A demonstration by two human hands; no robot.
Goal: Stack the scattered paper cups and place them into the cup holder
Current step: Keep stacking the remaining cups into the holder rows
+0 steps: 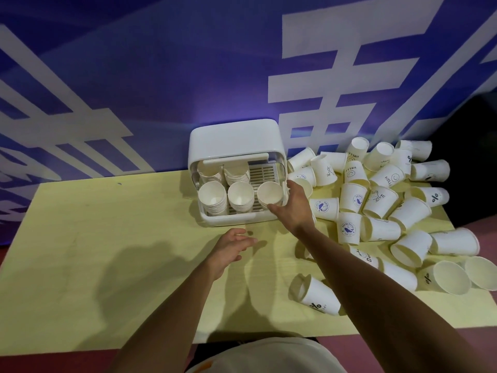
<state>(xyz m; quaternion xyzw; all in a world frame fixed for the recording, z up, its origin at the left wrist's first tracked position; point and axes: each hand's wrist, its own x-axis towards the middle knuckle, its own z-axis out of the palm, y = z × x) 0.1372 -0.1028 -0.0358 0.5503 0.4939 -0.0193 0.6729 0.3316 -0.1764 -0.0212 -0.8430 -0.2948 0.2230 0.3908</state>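
Front-right stack (270,194) of paper cups is noted mouth-up inside the cup holder (234,138), in its near right corner. It is grasped by the right hand (294,204): thumb laid at the near rim, fingers curled round the far right side.

Middle stack (240,196) and front-left stack (212,196) are set beside it in the same row. Two back stacks (223,172) are seen behind them. The slatted floor behind the held stack is left bare.

The holder, a white box with its front open, is placed at the far edge of the table (107,251), against the blue wall (161,76).

Left hand (232,247) is held just above the table in front of the holder, fingers loosely spread, nothing gripped.

Scattered cups (376,197) are heaped to the right of the holder, most tipped on their sides, some printed. A lone cup (316,294) is lying on its side nearer the person, under the right forearm.
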